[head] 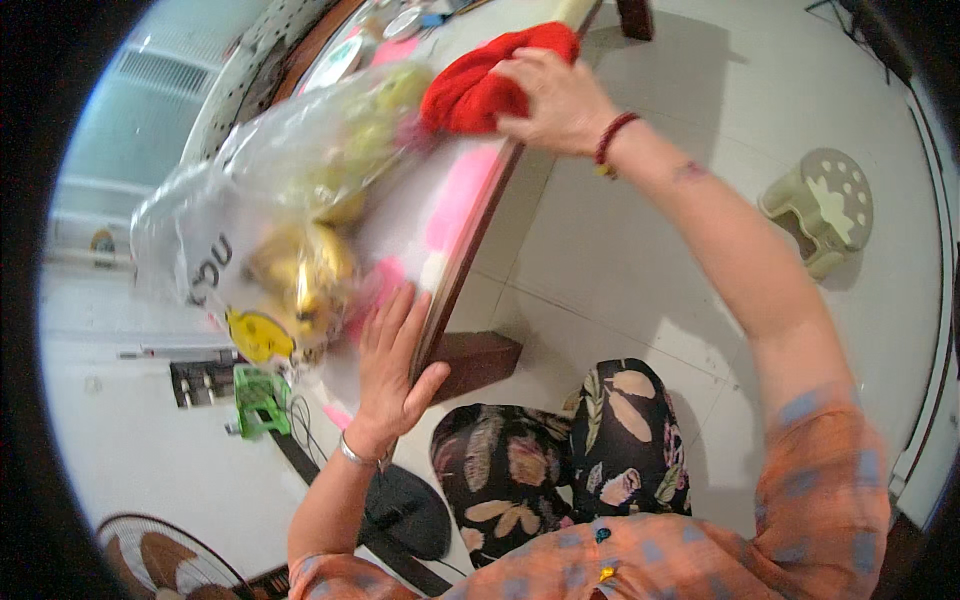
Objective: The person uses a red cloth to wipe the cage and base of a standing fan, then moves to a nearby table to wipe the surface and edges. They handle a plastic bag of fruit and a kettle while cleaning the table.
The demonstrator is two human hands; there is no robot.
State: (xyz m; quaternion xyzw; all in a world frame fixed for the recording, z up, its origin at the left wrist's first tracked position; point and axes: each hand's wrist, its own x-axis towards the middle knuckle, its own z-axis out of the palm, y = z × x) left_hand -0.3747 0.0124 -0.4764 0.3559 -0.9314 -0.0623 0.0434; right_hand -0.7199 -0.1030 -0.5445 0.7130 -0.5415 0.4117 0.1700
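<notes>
My right hand [559, 101] grips a bunched red cloth [476, 86] at the edge of a table with a white and pink top [457, 199]. Flat near the table's closer corner lies my left hand [394, 352], fingers apart, holding nothing. Beside it, a clear plastic bag [262, 150] bearing writing and a yellow cartoon print rests on the table. Yellow fruit, apparently bananas [300, 262], shows through the bag, and paler yellow-green things lie further up inside it. The cloth touches or nearly touches the bag's far end; which of these cannot be told.
Small dishes [403, 24] stand at the table's far end. A brown table leg [480, 360] juts out near my knees. On the tiled floor at the right is a green plastic stool [832, 199]. A green plastic holder [259, 401] and a fan [165, 562] are at the left.
</notes>
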